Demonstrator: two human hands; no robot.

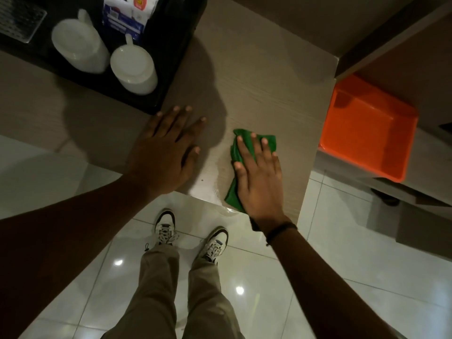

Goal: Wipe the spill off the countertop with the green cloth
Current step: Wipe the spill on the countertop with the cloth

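Right, the right hand (259, 172) is spread flat, palm down, on the green cloth (238, 152), fingers splayed and pressing it to the countertop (269, 94); it is not gripping, just pinning the cloth under the palm. The cloth sits bunched near the counter's front edge, one corner hanging just over it. Beside it, a wet sheen, the spill (215, 177), shows toward the front lip, between the two hands. To do this well, I'd say keep the palm heavy, sweep through that wet patch and draw it inward, not off the edge onto the floor tiles (342, 265). The left hand (168, 150) lies flat and empty on the counter, fingers relaxed and extended, bracing, its fingertips just short of the black tray (171, 77) holding two white mugs (133, 67). Both forearms reach in straight from below, wrists low. An orange bin (369, 133) sits well clear to the right.
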